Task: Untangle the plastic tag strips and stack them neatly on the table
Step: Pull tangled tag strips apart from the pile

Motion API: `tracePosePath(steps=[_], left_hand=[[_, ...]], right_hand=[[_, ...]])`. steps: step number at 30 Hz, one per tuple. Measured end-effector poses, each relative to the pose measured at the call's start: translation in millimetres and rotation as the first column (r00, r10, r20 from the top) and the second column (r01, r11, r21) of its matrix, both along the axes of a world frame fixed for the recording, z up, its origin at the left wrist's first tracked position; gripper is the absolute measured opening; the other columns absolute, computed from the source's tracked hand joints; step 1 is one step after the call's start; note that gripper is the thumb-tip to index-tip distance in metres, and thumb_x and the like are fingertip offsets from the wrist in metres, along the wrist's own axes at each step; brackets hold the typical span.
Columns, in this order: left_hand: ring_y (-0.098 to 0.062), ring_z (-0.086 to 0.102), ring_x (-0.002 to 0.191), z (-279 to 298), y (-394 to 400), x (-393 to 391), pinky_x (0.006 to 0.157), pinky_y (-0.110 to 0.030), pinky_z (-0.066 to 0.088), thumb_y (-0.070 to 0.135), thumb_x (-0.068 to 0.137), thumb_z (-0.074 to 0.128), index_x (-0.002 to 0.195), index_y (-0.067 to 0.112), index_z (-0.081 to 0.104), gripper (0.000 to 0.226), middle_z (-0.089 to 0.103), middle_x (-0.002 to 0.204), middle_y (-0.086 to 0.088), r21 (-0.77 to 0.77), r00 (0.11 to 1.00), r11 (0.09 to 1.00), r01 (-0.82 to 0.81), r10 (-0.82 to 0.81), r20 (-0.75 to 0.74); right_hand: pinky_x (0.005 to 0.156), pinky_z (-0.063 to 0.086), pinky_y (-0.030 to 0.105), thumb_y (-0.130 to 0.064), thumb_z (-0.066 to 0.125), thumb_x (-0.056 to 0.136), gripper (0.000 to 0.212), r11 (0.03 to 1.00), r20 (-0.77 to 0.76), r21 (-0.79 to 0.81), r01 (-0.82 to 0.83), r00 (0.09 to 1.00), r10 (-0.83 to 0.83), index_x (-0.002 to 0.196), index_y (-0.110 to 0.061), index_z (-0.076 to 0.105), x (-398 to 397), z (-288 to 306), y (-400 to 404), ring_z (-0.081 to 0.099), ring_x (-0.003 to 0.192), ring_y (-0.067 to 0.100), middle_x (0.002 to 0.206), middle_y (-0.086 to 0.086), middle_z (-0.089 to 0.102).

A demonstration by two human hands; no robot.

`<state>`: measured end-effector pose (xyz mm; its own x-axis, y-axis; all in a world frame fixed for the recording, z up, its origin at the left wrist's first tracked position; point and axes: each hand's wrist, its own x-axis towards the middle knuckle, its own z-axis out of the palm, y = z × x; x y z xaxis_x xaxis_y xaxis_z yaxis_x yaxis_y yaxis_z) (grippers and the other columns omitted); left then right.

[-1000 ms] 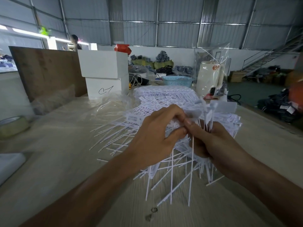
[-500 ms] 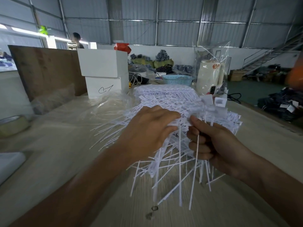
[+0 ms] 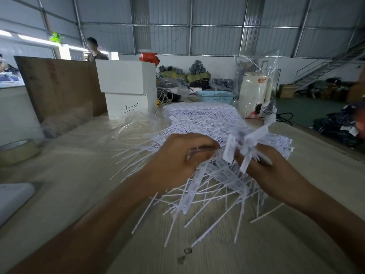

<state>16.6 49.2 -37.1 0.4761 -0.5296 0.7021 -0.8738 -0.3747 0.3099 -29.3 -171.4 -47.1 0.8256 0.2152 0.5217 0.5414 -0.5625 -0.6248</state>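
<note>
Up close, both hands hold a messy bunch of white tag strips (image 3: 213, 186) over the bench (image 3: 69, 175). Left hand (image 3: 177, 163) grips the bunch with curled fingers. Right hand (image 3: 266, 171) pinches a few strips. Farther back lies a neat pile of strips (image 3: 207, 117), then white boxes (image 3: 126, 86).

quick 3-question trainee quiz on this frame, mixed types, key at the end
1. True or false: both hands grip tag strips.
2. What stands right of the blue basket? A) cream appliance B) tape roll C) white boxes
3. Fill in: the tangled strips lie on the ____.

Key: 1. True: left hand and right hand both grip the tag strips. 2. A, the cream appliance. 3. table.
</note>
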Motion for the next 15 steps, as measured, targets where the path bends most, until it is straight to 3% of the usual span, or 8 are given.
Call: tracePosePath(steps=[2,4,7,10,13,15], left_hand=[[-0.001,0.064,0.092,1.0,-1.5,-2.5,0.083,-0.013,0.047,0.017,0.096,0.062,0.109,0.009,0.075,0.020,0.073,0.101,0.006,0.013,0.998,1.000,0.019,-0.019,0.059],[-0.015,0.065,0.092,1.2,-1.1,-3.9,0.083,-0.031,0.051,0.015,0.096,0.064,0.110,0.006,0.073,0.020,0.072,0.100,-0.002,0.068,0.991,0.998,0.014,-0.023,0.132],[-0.026,0.061,0.090,5.7,3.7,-3.8,0.074,-0.043,0.050,0.014,0.095,0.066,0.111,0.007,0.073,0.019,0.069,0.097,-0.006,0.234,0.936,0.964,-0.126,0.037,0.350],[-0.024,0.060,0.090,8.1,6.3,-4.0,0.072,-0.038,0.045,0.004,0.091,0.055,0.107,0.017,0.074,0.028,0.067,0.093,-0.002,0.350,0.791,0.872,-0.341,0.065,0.609],[-0.023,0.058,0.087,5.3,2.8,-5.4,0.070,-0.038,0.044,0.005,0.088,0.044,0.093,0.022,0.074,0.035,0.062,0.082,0.000,0.412,0.748,0.815,-0.406,0.038,0.662],[-0.023,0.055,0.089,4.2,3.3,-1.4,0.072,-0.038,0.044,0.007,0.087,0.057,0.091,0.022,0.073,0.021,0.062,0.082,0.000,0.475,0.754,0.757,-0.448,0.034,0.656]], right_hand=[[0.055,0.037,0.023,-0.030,0.047,0.104,0.040,0.987,-0.135,0.153,-0.053,0.988,0.073,0.065,-0.028,0.056,-1.8,3.5,2.4,0.042,0.050,0.008,0.057,-0.004,0.051],[0.053,0.043,0.029,-0.044,0.044,0.102,0.049,0.972,-0.214,0.213,-0.102,0.966,0.149,0.065,-0.016,0.058,-2.8,4.9,3.3,0.048,0.050,0.017,0.059,0.006,0.055],[0.045,0.042,0.029,-0.052,0.044,0.098,0.061,0.953,-0.320,0.278,-0.118,0.924,0.208,0.061,-0.005,0.056,-1.5,1.1,5.1,0.045,0.042,0.019,0.053,0.010,0.052],[0.045,0.033,0.017,-0.044,0.042,0.104,0.050,0.986,-0.251,0.144,-0.082,0.961,0.116,0.057,-0.026,0.048,4.6,-4.9,8.1,0.036,0.043,0.006,0.050,-0.005,0.044],[0.049,0.031,0.011,-0.049,0.045,0.099,0.040,0.992,-0.193,0.031,-0.125,0.973,0.128,0.061,-0.044,0.055,5.7,-4.3,10.5,0.036,0.044,0.001,0.050,-0.010,0.042],[0.051,0.032,0.013,-0.060,0.050,0.098,0.036,0.985,-0.240,-0.011,-0.174,0.956,0.166,0.074,-0.036,0.063,0.8,-4.1,9.1,0.038,0.046,0.001,0.052,-0.010,0.044]])
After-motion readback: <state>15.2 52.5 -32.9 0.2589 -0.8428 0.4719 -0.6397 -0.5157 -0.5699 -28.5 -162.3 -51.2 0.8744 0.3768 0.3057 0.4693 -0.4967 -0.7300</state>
